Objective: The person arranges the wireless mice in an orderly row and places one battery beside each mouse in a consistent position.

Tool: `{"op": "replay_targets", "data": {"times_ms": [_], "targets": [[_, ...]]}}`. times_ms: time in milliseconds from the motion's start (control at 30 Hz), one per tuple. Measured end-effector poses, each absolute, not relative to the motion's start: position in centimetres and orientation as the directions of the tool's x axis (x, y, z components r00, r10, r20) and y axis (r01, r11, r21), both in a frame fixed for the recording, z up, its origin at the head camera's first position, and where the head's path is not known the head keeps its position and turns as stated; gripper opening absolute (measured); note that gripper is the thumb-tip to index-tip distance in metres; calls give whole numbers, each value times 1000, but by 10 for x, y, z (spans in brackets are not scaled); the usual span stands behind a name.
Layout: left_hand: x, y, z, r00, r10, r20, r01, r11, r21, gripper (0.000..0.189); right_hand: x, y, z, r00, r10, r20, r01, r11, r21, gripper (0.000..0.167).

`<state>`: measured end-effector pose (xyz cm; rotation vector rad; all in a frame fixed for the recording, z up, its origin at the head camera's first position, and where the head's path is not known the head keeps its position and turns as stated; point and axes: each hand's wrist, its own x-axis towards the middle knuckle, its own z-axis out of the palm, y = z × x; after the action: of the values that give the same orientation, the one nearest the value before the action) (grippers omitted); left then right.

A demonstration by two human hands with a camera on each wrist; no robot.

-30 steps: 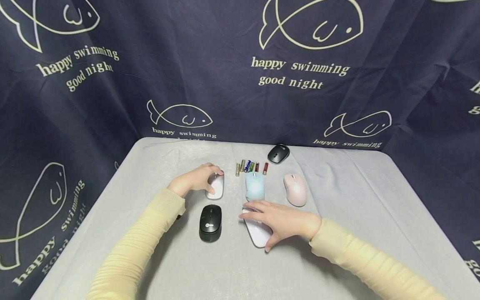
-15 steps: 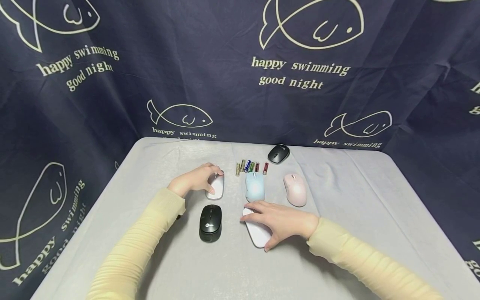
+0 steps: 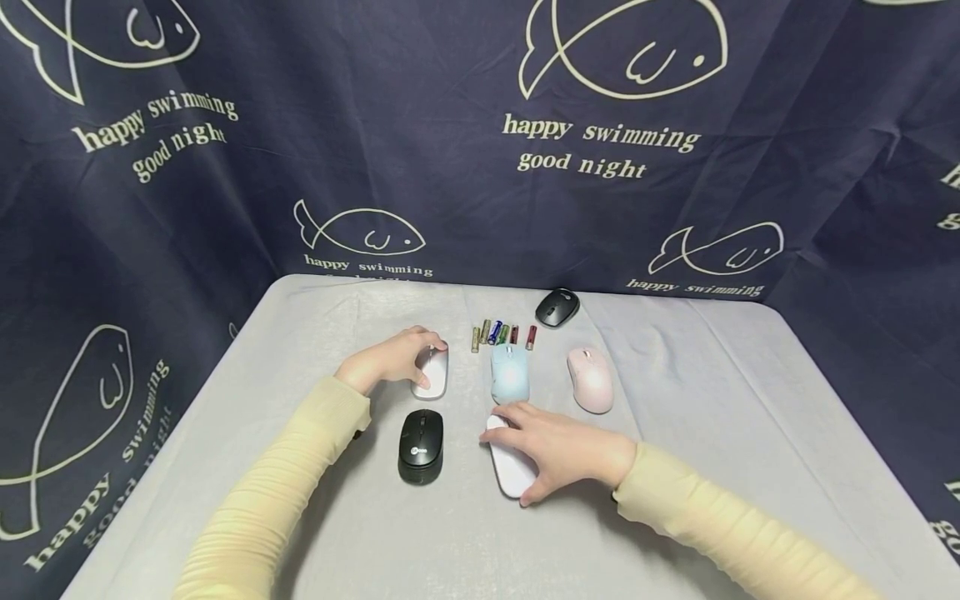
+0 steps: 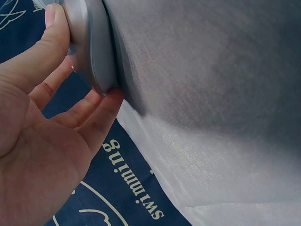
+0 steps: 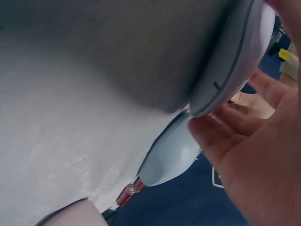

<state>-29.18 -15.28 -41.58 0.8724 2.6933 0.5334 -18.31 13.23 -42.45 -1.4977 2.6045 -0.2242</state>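
Note:
At centre left in the head view, my left hand (image 3: 390,357) grips a white computer mouse (image 3: 437,379), thumb on the near side and fingers at its far end. The left wrist view shows the silvery side of this mouse (image 4: 101,52) between thumb and fingertips, low on the cloth. My right hand (image 3: 570,448) holds another white mouse (image 3: 512,468) by its edges, fingers over the front, thumb at the rear right. In the right wrist view this mouse (image 5: 235,66) has fingertips at its front end, just beside the light blue mouse (image 5: 171,153).
A black mouse (image 3: 422,443) lies between the forearms. Beyond the right hand are a light blue mouse (image 3: 510,375) and a pink mouse (image 3: 592,382). Several coloured batteries (image 3: 496,333) lie in a row, with a second black mouse (image 3: 558,308) near the table's back edge.
My right hand has shifted slightly to the left, and the white mouse in it has turned a little straighter. The left hand and the other things stay where they were.

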Motion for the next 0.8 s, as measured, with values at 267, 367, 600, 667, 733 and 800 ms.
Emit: {"op": "replay_targets", "data": {"times_ms": [267,367,600,667,733,800], "targets": [[-292,-153,-417,-782,610,-129,516,749,416,65,-175,126,-424,-560,-828,23,-818,549,-170,90],[-292,-153,-417,-782,609,-131,515,750,416,64,-173,125,-424,-575,-818,25,-809,564,-168,90],[-291,-153,-415,-782,609,-131,514,750,416,64,-172,123,-426,-597,-802,18,-792,586,-171,89],[-291,-153,-415,-784,607,-131,512,751,417,64,-172,123,-426,-597,-802,19,-793,586,-168,89],[-292,-153,-415,-785,606,-131,511,752,416,64,-172,123,-428,-596,-803,21,-794,585,-163,89],[-292,-153,-416,-787,603,-132,508,753,418,64,-173,122,-430,-593,-805,28,-798,583,-153,89]]}}
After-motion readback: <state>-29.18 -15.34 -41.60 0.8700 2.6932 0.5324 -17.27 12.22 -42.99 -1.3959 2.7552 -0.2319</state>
